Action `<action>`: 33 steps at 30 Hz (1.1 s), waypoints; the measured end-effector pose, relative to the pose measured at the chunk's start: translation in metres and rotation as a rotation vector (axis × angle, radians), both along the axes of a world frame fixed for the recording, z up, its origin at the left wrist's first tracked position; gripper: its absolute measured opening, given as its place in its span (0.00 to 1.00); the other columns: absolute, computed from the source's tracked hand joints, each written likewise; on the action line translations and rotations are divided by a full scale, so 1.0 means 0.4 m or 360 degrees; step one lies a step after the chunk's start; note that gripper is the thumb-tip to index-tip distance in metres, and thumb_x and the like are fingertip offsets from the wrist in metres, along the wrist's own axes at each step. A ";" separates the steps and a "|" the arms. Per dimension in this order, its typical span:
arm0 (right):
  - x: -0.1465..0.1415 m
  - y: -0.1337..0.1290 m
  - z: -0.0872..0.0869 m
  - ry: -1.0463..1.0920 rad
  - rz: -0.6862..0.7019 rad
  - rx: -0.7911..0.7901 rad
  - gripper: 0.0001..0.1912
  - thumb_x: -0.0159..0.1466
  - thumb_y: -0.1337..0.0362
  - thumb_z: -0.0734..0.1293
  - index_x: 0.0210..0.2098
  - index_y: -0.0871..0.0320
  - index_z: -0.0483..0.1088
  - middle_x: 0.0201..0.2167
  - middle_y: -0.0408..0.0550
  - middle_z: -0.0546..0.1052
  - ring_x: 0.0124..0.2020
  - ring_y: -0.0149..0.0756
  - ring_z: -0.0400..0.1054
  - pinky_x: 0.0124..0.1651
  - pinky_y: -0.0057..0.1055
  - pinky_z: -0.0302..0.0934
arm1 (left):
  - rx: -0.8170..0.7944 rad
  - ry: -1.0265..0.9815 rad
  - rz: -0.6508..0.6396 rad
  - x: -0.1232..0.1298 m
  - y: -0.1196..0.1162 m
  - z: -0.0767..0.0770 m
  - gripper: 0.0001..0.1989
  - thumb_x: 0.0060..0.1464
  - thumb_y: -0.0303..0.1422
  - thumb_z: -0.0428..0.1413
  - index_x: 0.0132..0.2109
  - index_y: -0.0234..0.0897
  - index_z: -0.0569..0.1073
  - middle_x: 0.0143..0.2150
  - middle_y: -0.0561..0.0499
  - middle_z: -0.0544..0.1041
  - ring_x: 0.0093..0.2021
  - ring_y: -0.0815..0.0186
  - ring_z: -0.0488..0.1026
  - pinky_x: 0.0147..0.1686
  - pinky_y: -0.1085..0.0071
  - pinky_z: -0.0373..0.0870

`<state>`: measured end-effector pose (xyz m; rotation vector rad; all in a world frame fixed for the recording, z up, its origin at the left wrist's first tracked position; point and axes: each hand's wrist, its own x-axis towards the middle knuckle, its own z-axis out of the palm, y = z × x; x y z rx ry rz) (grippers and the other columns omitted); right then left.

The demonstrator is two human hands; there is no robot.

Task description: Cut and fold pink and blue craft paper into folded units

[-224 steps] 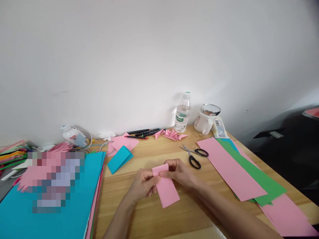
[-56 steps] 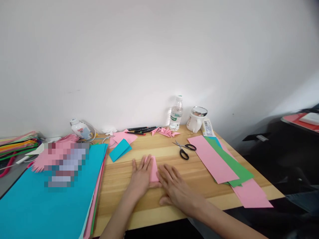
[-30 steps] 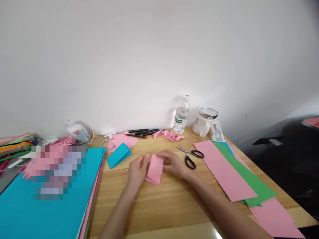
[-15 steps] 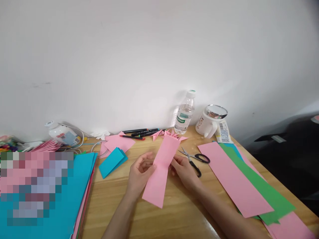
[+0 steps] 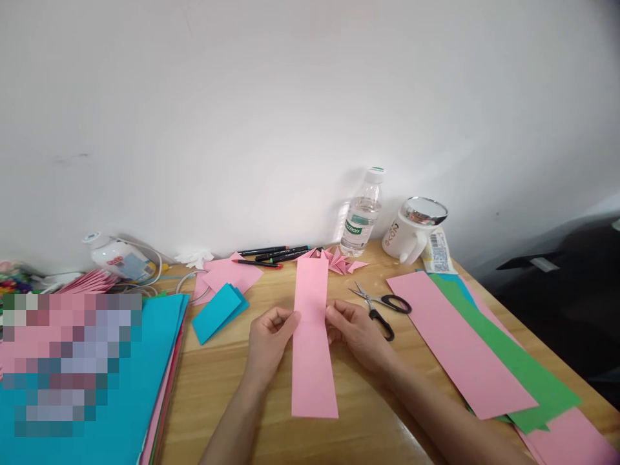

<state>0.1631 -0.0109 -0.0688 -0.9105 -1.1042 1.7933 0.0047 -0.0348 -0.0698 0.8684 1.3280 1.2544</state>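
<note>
A long pink paper strip is held upright in front of me, with a crease across its middle. My left hand pinches its left edge near the crease, thumb in front and fingers curled behind. On the opposite edge, my right hand grips the strip at about the same height. Black-handled scissors lie partly spread just beyond my right hand. To the left of my left hand rest folded blue papers. Behind the strip's top sit pink folded paper pieces.
Pink and green paper strips overlap on the right. A water bottle and a white mug stand by the wall, near several pens. At left are a blue paper stack and a white bottle lying tilted.
The pink strip has turned from a slant to nearly straight up and down. Both hands have shifted slightly with it, and my right hand's thumb now shows on its edge.
</note>
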 end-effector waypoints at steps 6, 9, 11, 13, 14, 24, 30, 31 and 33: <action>0.001 0.000 -0.004 -0.0120 -0.0251 0.0028 0.16 0.47 0.54 0.73 0.22 0.60 0.68 0.18 0.42 0.71 0.21 0.29 0.63 0.27 0.27 0.58 | -0.0046 -0.0268 -0.0107 0.003 -0.004 0.028 0.15 0.44 0.41 0.60 0.36 0.34 0.75 0.30 0.46 0.78 0.25 0.65 0.73 0.26 0.71 0.68; -0.004 0.001 -0.012 -0.0061 -0.0506 0.0014 0.16 0.47 0.54 0.73 0.23 0.59 0.68 0.21 0.44 0.74 0.24 0.33 0.66 0.30 0.29 0.61 | 0.0145 -0.0224 -0.0216 0.020 -0.014 0.037 0.16 0.39 0.35 0.63 0.39 0.37 0.76 0.40 0.44 0.79 0.41 0.56 0.74 0.39 0.64 0.71; -0.011 -0.004 -0.014 -0.0049 -0.0569 -0.0004 0.16 0.48 0.53 0.72 0.26 0.59 0.70 0.22 0.45 0.75 0.24 0.35 0.68 0.31 0.31 0.62 | 0.0214 -0.0176 -0.0369 0.036 -0.024 0.032 0.18 0.35 0.30 0.65 0.38 0.40 0.77 0.43 0.45 0.78 0.48 0.54 0.71 0.46 0.61 0.68; -0.020 -0.016 -0.012 -0.0120 -0.0561 0.0001 0.17 0.49 0.53 0.72 0.30 0.59 0.71 0.26 0.47 0.76 0.27 0.38 0.69 0.33 0.33 0.63 | 0.0151 -0.0176 -0.0451 0.049 -0.032 0.019 0.17 0.35 0.29 0.65 0.37 0.41 0.77 0.43 0.46 0.78 0.49 0.54 0.71 0.48 0.59 0.67; -0.025 -0.022 -0.011 -0.0182 -0.0550 0.0024 0.17 0.48 0.54 0.72 0.30 0.59 0.71 0.27 0.48 0.77 0.28 0.39 0.70 0.33 0.34 0.64 | 0.0107 -0.0143 -0.0351 0.052 -0.034 0.010 0.15 0.36 0.30 0.65 0.36 0.41 0.76 0.42 0.46 0.78 0.48 0.54 0.71 0.48 0.60 0.67; -0.008 -0.031 0.008 -0.0317 -0.0797 0.0171 0.22 0.53 0.55 0.69 0.44 0.57 0.67 0.37 0.49 0.75 0.36 0.40 0.69 0.37 0.34 0.64 | 0.0024 -0.0039 0.0522 0.009 -0.004 -0.030 0.17 0.38 0.36 0.65 0.38 0.37 0.74 0.42 0.45 0.77 0.45 0.57 0.72 0.48 0.60 0.67; 0.005 -0.008 -0.019 -0.0327 -0.0580 0.0301 0.19 0.52 0.58 0.69 0.42 0.58 0.67 0.33 0.47 0.73 0.29 0.34 0.66 0.29 0.29 0.60 | 0.0122 -0.0278 0.0512 0.014 0.003 0.006 0.18 0.36 0.36 0.66 0.36 0.35 0.73 0.35 0.49 0.78 0.36 0.61 0.74 0.37 0.64 0.72; 0.003 -0.008 -0.025 -0.0372 -0.0503 0.0307 0.17 0.52 0.59 0.69 0.39 0.58 0.68 0.32 0.47 0.73 0.29 0.34 0.66 0.29 0.28 0.60 | 0.0140 -0.0247 0.0529 0.013 0.004 0.007 0.18 0.36 0.35 0.66 0.36 0.35 0.73 0.35 0.50 0.77 0.36 0.62 0.74 0.37 0.65 0.72; -0.001 -0.011 -0.033 -0.0434 -0.0361 0.0341 0.13 0.52 0.60 0.68 0.36 0.59 0.69 0.32 0.48 0.73 0.30 0.35 0.66 0.29 0.28 0.60 | 0.0174 -0.0170 0.0572 0.009 0.006 0.005 0.17 0.36 0.33 0.66 0.37 0.36 0.73 0.35 0.51 0.77 0.36 0.64 0.74 0.38 0.68 0.71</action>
